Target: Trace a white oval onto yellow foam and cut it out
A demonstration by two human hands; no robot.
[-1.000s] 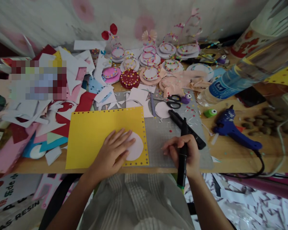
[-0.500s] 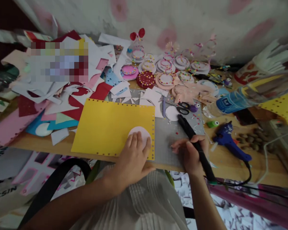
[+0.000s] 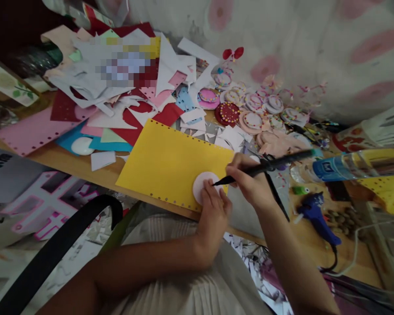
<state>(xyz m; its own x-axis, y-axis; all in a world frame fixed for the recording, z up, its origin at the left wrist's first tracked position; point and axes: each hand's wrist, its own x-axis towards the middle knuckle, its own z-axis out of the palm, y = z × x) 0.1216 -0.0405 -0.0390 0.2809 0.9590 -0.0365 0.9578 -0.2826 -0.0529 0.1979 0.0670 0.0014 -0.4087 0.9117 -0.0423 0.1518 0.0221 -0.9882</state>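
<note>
Left hand rests flat on a white paper disc, near right corner of a punch-edged yellow sheet; right hand close by, clamped round a black marker, nib angled down.

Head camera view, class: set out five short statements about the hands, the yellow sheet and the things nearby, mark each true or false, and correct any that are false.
1. The right hand holds a black pen. True.
2. The left hand is gripping scissors. False: its fingers rest on a pale disc.
3. The disc lies on the yellow sheet. True.
4. The sheet is round. False: it has straight sides, with small holes along its edges.
5. The blue glue gun lies to the left of the sheet. False: it lies to the right.
</note>
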